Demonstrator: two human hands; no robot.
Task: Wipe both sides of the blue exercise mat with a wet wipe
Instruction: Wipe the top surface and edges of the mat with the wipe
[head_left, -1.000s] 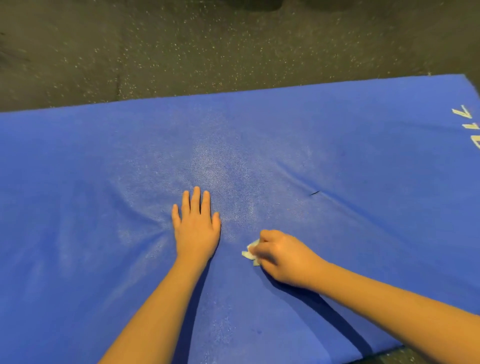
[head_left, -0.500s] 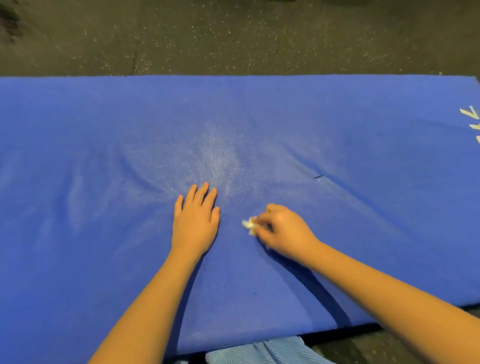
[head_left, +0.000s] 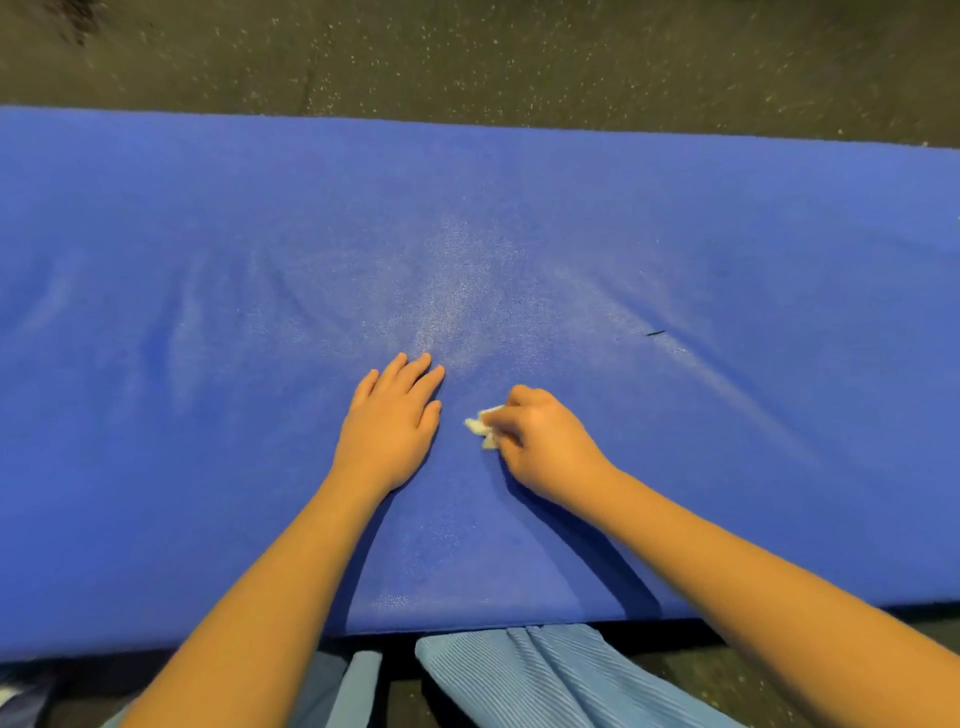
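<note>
Edges right hand (head_left: 545, 441) forward since a second ago, pinching crumpled wet wipe (head_left: 480, 427) against blue exercise mat (head_left: 727, 234), left hand (head_left: 389, 426) flat, fingers straight.

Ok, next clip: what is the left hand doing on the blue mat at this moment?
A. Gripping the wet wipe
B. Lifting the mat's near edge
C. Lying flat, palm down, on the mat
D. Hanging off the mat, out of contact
C: the left hand lies flat with straight fingers on the blue mat, while the right hand beside it pinches the crumpled wet wipe.
</note>
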